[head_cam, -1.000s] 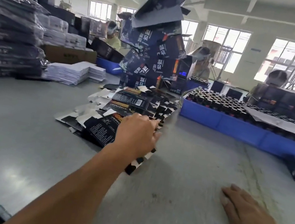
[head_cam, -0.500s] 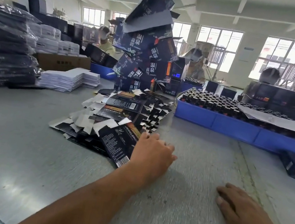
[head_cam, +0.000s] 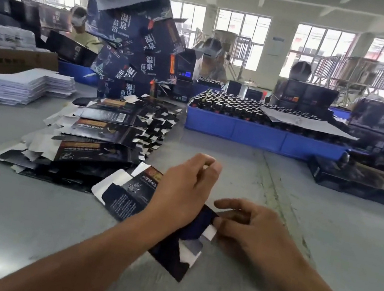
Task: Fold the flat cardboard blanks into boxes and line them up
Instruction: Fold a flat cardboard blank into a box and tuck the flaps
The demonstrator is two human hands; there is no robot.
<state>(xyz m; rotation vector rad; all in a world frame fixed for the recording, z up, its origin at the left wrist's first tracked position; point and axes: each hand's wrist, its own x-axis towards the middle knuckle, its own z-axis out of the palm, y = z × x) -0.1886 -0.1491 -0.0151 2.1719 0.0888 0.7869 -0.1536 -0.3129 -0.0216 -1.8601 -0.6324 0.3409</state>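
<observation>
Dark cardboard blank [head_cam: 124,200]: one, flat, unfolded, on the grey table [head_cam: 19,217] just in front of you. Your left hand [head_cam: 184,190] lies over it, fingers curled, seemingly gripping its far edge. Your right hand [head_cam: 252,229] pinches a white flap at its near end. Pile of blanks [head_cam: 99,139] beyond: many left. Finished boxes [head_cam: 137,41]: stacked high behind, tilting.

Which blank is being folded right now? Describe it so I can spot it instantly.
On the grey table, find the fanned stack of flat dark blanks below the tall box tower. Just in front lies one dark blank, apart from the stack, the only one under both hands: left hand, right hand.
</observation>
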